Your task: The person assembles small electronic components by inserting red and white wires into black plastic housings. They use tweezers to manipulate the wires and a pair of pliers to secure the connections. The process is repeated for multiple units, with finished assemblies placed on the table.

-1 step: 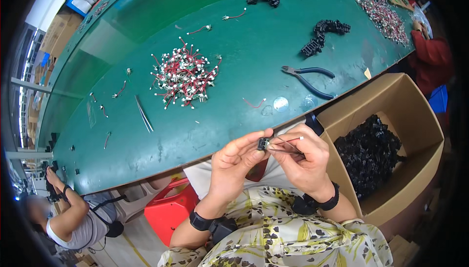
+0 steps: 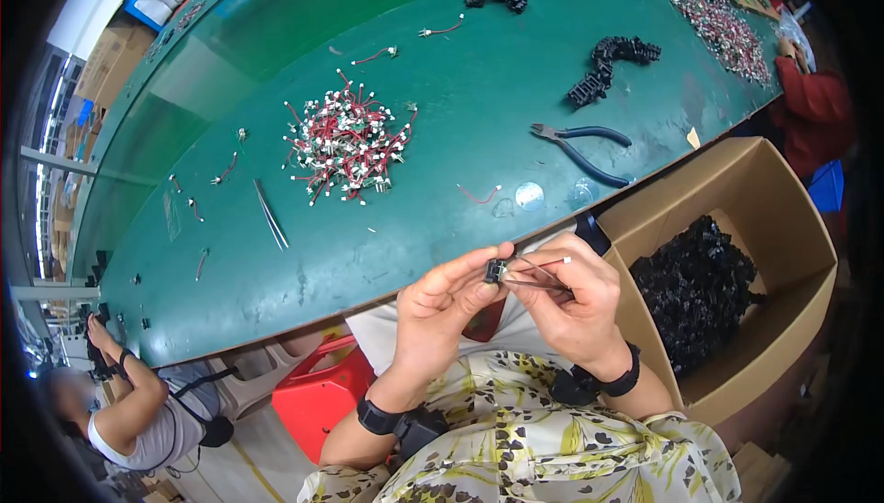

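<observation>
Two hands: my left hand (image 2: 440,305) and right hand (image 2: 580,300) come close together by the near edge of the counter (image 2: 442,125).
Black housing (image 2: 495,270): small and box-like, pinched between the thumb and fingers of my left hand; I judge it light, stiff and rather smooth, best held by its outer sides with its face left free.
Tweezers (image 2: 541,285): slim, pointed prongs, gripped in my right hand with the tips at the housing; whether they pinch anything I cannot tell.
White plug (image 2: 566,261): tiny, showing at my right fingers; I expect a hard body, safer to grasp than any thin wire.
Lead pile (image 2: 348,144): a loose tangle left of centre, red wires with pale ends; likely soft, springy and apt to snag.
Housing row (image 2: 603,76): matte black blocks in a curved line, far right.
Cutters (image 2: 594,131): metal nose, dark blue curved handles, right of centre; probably the heaviest tool here.
Spare tweezers (image 2: 269,216): bright, narrow metal, lying to the left.
Carton (image 2: 783,194): brown cardboard at near right, with a heap of black parts (image 2: 695,296) inside.
</observation>
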Demonstrator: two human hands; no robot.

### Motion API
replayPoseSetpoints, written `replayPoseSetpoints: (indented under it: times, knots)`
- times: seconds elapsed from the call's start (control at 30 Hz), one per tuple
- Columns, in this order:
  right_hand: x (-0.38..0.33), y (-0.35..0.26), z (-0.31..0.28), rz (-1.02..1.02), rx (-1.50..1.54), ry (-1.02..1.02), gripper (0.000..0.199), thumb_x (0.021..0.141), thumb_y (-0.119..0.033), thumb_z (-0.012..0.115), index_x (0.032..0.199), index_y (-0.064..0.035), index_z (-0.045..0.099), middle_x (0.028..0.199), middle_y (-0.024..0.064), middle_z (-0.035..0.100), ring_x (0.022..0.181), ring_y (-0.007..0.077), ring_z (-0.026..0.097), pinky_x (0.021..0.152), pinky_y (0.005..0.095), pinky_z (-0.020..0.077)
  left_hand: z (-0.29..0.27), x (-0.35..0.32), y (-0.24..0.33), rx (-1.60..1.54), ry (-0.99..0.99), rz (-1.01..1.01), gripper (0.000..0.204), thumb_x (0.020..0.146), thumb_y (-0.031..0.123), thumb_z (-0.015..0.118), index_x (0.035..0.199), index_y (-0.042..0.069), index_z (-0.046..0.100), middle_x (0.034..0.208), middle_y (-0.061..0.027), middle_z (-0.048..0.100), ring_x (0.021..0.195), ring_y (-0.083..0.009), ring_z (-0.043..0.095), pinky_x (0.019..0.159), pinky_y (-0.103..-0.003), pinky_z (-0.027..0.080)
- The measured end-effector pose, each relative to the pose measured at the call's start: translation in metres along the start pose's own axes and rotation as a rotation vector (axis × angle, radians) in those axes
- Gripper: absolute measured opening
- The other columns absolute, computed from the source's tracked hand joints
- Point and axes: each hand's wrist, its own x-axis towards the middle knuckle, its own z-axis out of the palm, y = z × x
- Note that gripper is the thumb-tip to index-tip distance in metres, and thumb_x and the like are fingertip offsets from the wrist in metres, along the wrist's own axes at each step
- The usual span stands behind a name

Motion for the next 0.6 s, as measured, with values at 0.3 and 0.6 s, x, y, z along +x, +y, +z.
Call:
replayPoseSetpoints:
  times: [0.3,0.6]
  knots:
    - [0.003,-0.001,-0.005,-0.004,0.016,-0.057,0.019,0.076,0.009,0.068,0.094,0.0054,0.066,0.088,0.0133,0.064,0.072,0.0177,0.066,0.063,0.0275,0.0554,0.003,0.004,0.018,0.222,-0.007,-0.013,0.034,0.090,-0.002,0.062,0.124,0.002,0.062,0.120,-0.0128,0.065,0.108,-0.0159,0.062,0.092,-0.027,0.051]
    - [0.015,-0.008,-0.017,-0.041,-0.199,-0.214,0.015,0.079,0.005,0.071,0.092,0.0046,0.065,0.084,0.0121,0.061,0.071,0.0188,0.063,0.062,0.0262,0.0523,-0.003,0.008,0.022,0.489,-0.064,0.096,0.035,0.088,-0.001,0.065,0.123,0.001,0.063,0.112,-0.0091,0.068,0.098,-0.0134,0.063,0.083,-0.024,0.051]
